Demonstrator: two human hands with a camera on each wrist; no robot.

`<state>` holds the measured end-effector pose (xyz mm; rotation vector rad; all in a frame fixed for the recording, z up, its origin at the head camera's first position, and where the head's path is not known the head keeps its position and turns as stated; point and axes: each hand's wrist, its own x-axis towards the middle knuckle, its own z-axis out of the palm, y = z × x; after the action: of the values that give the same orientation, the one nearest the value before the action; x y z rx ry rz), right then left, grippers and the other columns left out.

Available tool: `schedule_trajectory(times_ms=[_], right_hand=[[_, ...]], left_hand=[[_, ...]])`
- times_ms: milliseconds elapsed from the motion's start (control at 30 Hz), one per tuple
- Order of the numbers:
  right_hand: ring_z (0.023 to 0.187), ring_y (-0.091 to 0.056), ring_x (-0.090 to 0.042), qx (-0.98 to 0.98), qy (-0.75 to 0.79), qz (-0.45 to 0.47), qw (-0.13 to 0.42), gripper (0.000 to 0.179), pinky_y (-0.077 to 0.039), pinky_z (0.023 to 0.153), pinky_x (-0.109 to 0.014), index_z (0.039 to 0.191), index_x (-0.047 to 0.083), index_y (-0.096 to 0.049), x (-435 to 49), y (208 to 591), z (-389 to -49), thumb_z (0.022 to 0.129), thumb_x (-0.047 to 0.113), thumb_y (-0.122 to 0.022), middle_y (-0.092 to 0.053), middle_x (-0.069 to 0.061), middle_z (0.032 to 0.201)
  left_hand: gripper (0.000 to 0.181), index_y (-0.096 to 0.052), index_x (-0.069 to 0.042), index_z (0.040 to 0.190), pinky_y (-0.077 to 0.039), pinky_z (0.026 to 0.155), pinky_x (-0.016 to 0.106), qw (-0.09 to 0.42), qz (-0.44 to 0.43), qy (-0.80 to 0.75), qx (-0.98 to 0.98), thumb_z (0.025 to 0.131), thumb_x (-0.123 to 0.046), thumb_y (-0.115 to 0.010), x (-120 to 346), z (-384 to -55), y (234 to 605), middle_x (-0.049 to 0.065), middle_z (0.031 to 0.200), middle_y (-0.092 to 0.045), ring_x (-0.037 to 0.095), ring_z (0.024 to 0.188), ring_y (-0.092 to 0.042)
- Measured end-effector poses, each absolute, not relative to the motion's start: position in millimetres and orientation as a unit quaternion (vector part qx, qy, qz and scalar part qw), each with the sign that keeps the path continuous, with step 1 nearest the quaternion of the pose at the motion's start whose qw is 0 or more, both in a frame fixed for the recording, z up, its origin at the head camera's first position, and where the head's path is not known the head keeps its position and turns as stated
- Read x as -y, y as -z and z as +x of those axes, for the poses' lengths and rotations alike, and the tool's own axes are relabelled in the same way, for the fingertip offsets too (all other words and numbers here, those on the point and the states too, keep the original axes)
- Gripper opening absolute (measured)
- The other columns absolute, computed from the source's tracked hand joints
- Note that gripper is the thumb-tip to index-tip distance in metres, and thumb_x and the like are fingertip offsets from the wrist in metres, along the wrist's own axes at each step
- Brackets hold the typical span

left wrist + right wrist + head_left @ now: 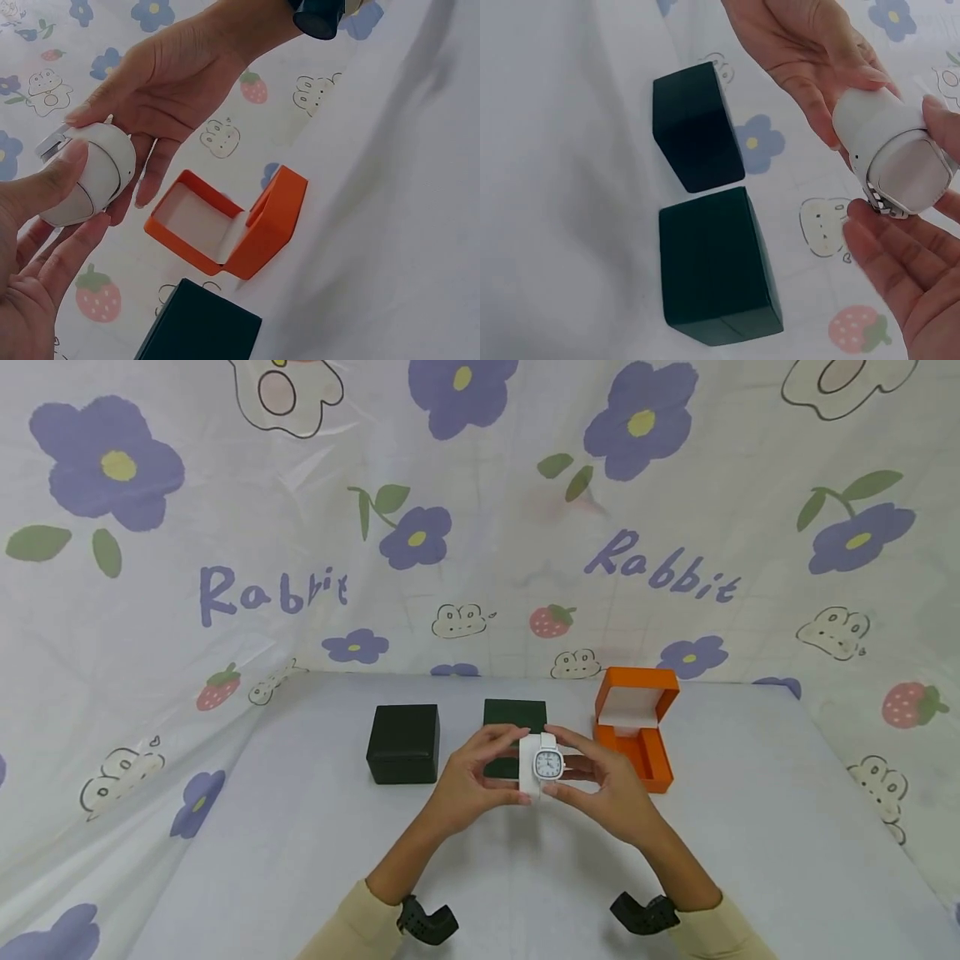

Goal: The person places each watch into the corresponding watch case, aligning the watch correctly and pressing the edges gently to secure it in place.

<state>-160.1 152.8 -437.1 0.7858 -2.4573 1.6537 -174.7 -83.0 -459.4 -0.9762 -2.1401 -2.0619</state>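
Observation:
A white wristwatch (pixel 549 764) with a squarish face and white strap is wrapped round a white watch cushion (pixel 528 758). Both are held up above the table, in front of the middle box. My left hand (pixel 476 774) pinches the left end of the cushion between thumb and fingers. On the other side, my right hand (pixel 603 782) holds the watch end, thumb below the face and fingers above and behind. In the right wrist view, a metallic clasp or link (pixel 883 202) shows beside the right fingertips.
An orange box (pixel 654 758) stands with its lid raised at the right. A dark green box (pixel 515 714) is behind the hands, partly covered by them. To the left is a closed blackish-green box (pixel 403 743). A printed cloth (pixel 510 543) hangs behind the white table (pixel 315 827).

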Motion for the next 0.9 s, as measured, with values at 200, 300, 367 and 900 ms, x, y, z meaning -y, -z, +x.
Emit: schedule_trajectory(times_ms=[200, 300, 367, 900], right_hand=[[0.106, -0.072, -0.024, 0.795, -0.553, 0.246, 0.029, 0.069, -0.060, 0.089, -0.038, 0.146, 0.035, -0.055, -150.6, 435.1, -159.9, 0.085, 0.023, -0.084, -0.061, -0.005, 0.138], [0.105, -0.072, -0.025, 0.795, -0.556, 0.242, 0.022, 0.069, -0.060, 0.088, -0.035, 0.147, 0.028, -0.055, -149.7, 433.0, -159.8, 0.085, 0.023, -0.085, -0.061, -0.005, 0.137], [0.104, -0.072, -0.025, 0.794, -0.558, 0.240, 0.018, 0.069, -0.060, 0.088, -0.034, 0.148, 0.024, -0.055, -149.5, 432.1, -159.9, 0.085, 0.023, -0.085, -0.061, -0.006, 0.136], [0.098, -0.071, -0.025, 0.799, -0.557, 0.226, 0.000, 0.067, -0.061, 0.086, -0.032, 0.145, 0.026, -0.057, -150.2, 428.7, -159.2, 0.084, 0.026, -0.086, -0.062, -0.006, 0.131]], left_hand=[[0.082, -0.053, -0.003, 0.147, -0.062, 0.082, 0.038, 0.014, -0.323, 0.661, 0.677, 0.073, 0.006, -0.087, 81.8, -174.3, 456.6, 0.009, 0.141, -0.047, 0.030, 0.124, -0.060], [0.081, -0.053, -0.004, 0.147, -0.062, 0.082, 0.038, 0.016, -0.324, 0.662, 0.676, 0.073, 0.007, -0.087, 81.4, -173.2, 454.9, 0.010, 0.141, -0.047, 0.029, 0.124, -0.060], [0.082, -0.054, -0.006, 0.147, -0.062, 0.082, 0.038, 0.017, -0.324, 0.661, 0.676, 0.073, 0.007, -0.086, 81.3, -172.8, 453.7, 0.010, 0.142, -0.047, 0.029, 0.124, -0.060], [0.082, -0.054, -0.009, 0.147, -0.062, 0.082, 0.038, 0.013, -0.327, 0.656, 0.680, 0.074, 0.005, -0.087, 81.9, -174.4, 457.6, 0.003, 0.145, -0.047, 0.024, 0.138, -0.047]])
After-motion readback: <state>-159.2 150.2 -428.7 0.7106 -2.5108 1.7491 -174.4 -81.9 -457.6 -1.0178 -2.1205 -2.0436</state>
